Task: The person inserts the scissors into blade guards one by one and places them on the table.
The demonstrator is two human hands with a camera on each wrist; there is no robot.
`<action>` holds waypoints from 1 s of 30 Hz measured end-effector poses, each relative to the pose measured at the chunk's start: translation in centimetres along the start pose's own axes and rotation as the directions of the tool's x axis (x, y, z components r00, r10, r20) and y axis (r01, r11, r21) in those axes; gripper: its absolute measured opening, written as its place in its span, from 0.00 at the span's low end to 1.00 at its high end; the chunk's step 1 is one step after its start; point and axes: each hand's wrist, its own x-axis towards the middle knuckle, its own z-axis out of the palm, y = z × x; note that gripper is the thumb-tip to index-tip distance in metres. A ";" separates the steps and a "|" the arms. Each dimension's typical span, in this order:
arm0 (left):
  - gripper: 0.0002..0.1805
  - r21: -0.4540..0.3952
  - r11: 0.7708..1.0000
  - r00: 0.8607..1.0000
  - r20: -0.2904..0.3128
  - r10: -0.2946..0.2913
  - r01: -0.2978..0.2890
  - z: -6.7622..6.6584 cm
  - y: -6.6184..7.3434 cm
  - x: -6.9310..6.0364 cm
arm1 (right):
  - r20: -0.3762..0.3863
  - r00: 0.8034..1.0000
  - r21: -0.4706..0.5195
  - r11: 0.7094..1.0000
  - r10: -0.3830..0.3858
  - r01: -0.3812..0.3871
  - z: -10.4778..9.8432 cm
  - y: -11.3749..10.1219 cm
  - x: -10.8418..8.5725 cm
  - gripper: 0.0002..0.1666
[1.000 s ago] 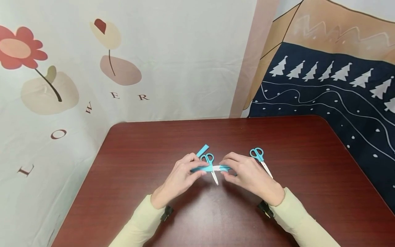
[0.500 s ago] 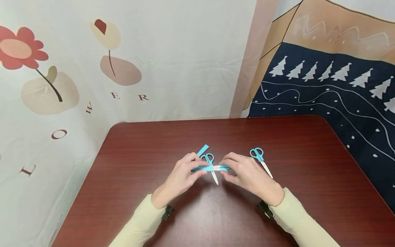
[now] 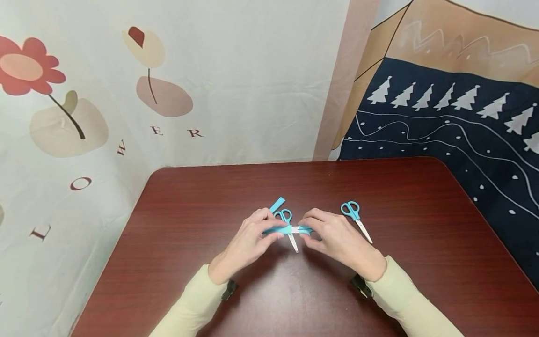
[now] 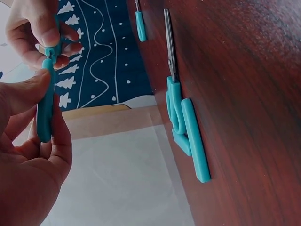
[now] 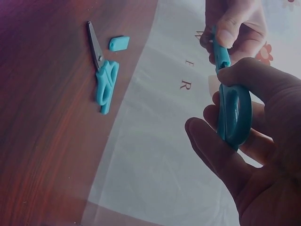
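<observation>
My left hand [image 3: 249, 241] pinches a blue blade cover [image 4: 45, 106] between thumb and fingers. Facing it, my right hand [image 3: 342, 239] grips a pair of scissors by the blue handles [image 5: 242, 115]. The cover sits over the blade end, and a short stretch of bare blade [image 3: 295, 229] shows between cover and handles. Both are held above the table. Below them lies an uncovered second pair of scissors [image 4: 174, 94], tip toward me. Beside its handles are two more blue covers, a long one [image 4: 196, 141] and one partly hidden [image 5: 119, 43].
A third pair of uncovered scissors [image 3: 355, 220] lies to the right, behind my right wrist. The dark red table [image 3: 202, 196] ends at a pale printed cloth [image 3: 252, 93] at the back. A navy cloth [image 3: 438, 121] hangs at the back right.
Both hands have edged very slightly toward each other, and the bare stretch of blade looks a little shorter. Everything lying on the table stays put.
</observation>
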 end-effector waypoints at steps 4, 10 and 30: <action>0.14 0.019 1.000 1.000 0.010 0.008 -0.009 0.0 0.0 0.1 | -0.002 1.000 -0.001 1.000 -0.001 0.001 0.1 0.0 0.0 0.15; 0.14 0.035 0.999 0.999 0.014 0.032 -0.032 0.0 -0.1 0.0 | 0.005 1.000 0.008 1.000 0.006 -0.006 0.1 -0.1 0.0 0.15; 0.14 0.056 0.995 0.996 0.030 0.082 -0.083 0.0 -0.3 0.0 | -0.024 1.000 0.000 1.000 -0.005 0.005 0.4 -0.3 0.0 0.16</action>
